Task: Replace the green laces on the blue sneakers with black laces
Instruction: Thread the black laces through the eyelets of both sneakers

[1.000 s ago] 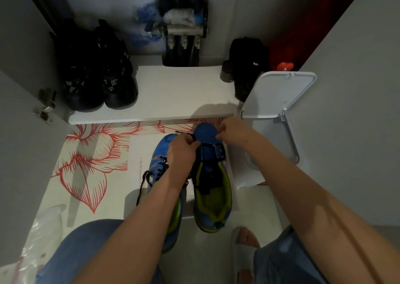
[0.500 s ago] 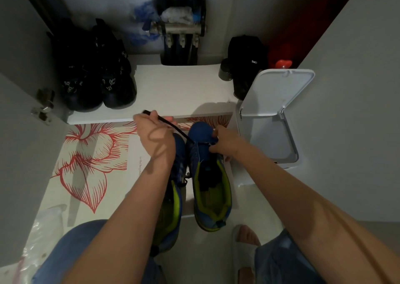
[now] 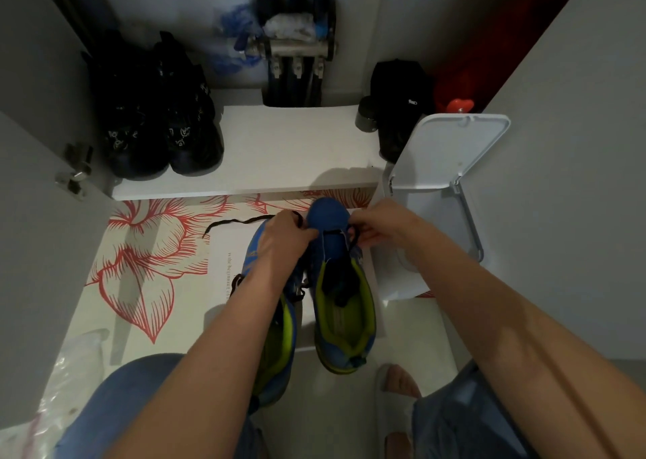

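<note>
Two blue sneakers with lime-green lining stand side by side on a white sheet on the floor. The right sneaker (image 3: 341, 304) is fully in view; the left sneaker (image 3: 276, 353) is partly hidden under my left forearm. My left hand (image 3: 285, 240) pinches a black lace (image 3: 237, 222) at the toe end of the right sneaker, and the free end trails left over the mat. My right hand (image 3: 379, 222) pinches the other end of the black lace at the right side of the toe eyelets. No green lace is visible.
A white shelf (image 3: 279, 158) behind the sneakers holds a pair of black shoes (image 3: 157, 123) at left and a black bag (image 3: 398, 105) at right. A white bin with its lid open (image 3: 444, 154) stands close on the right. A floral mat (image 3: 146, 262) covers the floor; grey walls on both sides.
My left hand, which had pulled the black lace up and to the left, has come back down to the toe of the right sneaker. The free lace end now lies loose to the left.
</note>
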`<action>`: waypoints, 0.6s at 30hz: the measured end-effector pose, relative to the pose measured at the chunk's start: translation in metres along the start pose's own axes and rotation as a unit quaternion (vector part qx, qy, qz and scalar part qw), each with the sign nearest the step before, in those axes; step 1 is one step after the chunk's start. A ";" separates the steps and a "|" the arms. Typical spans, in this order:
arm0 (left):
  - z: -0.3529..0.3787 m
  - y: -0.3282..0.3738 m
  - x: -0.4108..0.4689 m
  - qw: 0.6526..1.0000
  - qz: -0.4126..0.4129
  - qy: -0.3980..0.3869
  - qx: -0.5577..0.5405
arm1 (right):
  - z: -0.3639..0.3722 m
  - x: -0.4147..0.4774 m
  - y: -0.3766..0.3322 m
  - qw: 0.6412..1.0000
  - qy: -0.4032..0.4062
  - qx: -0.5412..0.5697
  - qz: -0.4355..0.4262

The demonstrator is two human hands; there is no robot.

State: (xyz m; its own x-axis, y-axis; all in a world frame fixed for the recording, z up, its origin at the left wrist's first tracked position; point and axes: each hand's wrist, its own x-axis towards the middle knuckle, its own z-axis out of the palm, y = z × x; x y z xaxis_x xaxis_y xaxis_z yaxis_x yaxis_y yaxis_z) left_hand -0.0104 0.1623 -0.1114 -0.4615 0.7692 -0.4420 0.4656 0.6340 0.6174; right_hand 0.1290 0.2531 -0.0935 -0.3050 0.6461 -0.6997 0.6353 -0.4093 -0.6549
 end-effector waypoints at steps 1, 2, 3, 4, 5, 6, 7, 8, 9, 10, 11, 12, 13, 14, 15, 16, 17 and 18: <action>0.001 -0.001 -0.001 1.000 0.005 0.000 0.019 | -0.001 0.000 0.001 0.999 -0.004 0.049 0.009; 0.002 0.000 -0.002 0.999 0.010 -0.003 0.038 | -0.001 -0.002 0.001 0.996 -0.012 0.089 0.019; 0.003 0.000 -0.003 0.998 0.018 -0.006 0.052 | 0.000 -0.002 0.000 0.990 -0.021 0.138 0.028; 0.003 0.000 -0.004 0.998 0.021 -0.006 0.057 | 0.000 -0.001 -0.001 0.981 -0.027 0.189 0.037; 0.004 0.000 -0.005 0.998 0.023 -0.001 0.054 | -0.001 0.001 -0.003 0.975 -0.027 0.215 0.040; 0.004 0.000 -0.006 0.999 0.021 0.003 0.049 | -0.003 0.001 -0.006 0.979 -0.020 0.198 0.033; 0.004 0.000 -0.006 0.999 0.025 0.011 0.046 | -0.005 0.002 -0.009 0.991 -0.003 0.131 0.012; 0.004 0.000 -0.007 0.998 0.028 0.020 0.044 | -0.008 0.001 -0.010 0.999 0.022 0.024 -0.021; 0.005 0.000 -0.007 0.998 0.028 0.031 0.040 | -0.010 0.000 -0.011 0.994 0.046 -0.087 -0.053; 0.006 0.000 -0.007 0.999 0.021 0.041 0.029 | -0.012 -0.002 -0.011 0.979 0.070 -0.177 -0.071; 0.007 0.000 -0.007 0.999 0.008 0.050 0.011 | -0.013 -0.003 -0.010 0.968 0.074 -0.229 -0.066; 0.009 -0.002 -0.004 0.998 -0.012 0.054 -0.014 | -0.013 -0.004 -0.009 0.966 0.058 -0.246 -0.047; 0.009 -0.001 -0.002 0.997 -0.036 0.053 -0.039 | -0.013 -0.004 -0.007 0.969 0.034 -0.243 -0.025; 0.009 -0.002 0.001 0.994 -0.056 0.045 -0.077 | -0.012 -0.005 -0.006 0.972 0.014 -0.234 -0.007; 0.008 -0.002 0.004 0.989 -0.070 0.034 -0.124 | -0.012 -0.005 -0.005 0.974 0.003 -0.228 0.002; 0.007 -0.002 0.007 0.981 -0.081 0.022 -0.175 | -0.012 -0.006 -0.006 0.972 -0.002 -0.233 0.004; 0.004 0.002 0.006 0.975 -0.092 0.012 -0.202 | -0.010 -0.007 -0.006 0.969 -0.005 -0.246 0.002; 0.003 0.003 0.005 0.967 -0.097 0.005 -0.238 | -0.009 -0.007 -0.007 0.965 -0.005 -0.261 -0.004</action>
State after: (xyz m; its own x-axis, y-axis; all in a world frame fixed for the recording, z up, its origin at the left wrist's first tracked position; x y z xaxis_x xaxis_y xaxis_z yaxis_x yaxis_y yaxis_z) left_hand -0.0087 0.1682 -0.1138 -0.5139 0.6378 -0.5737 -0.0281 0.6559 0.7543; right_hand 0.1329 0.2571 -0.0817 -0.3171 0.6400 -0.6999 0.9029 -0.0222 -0.4293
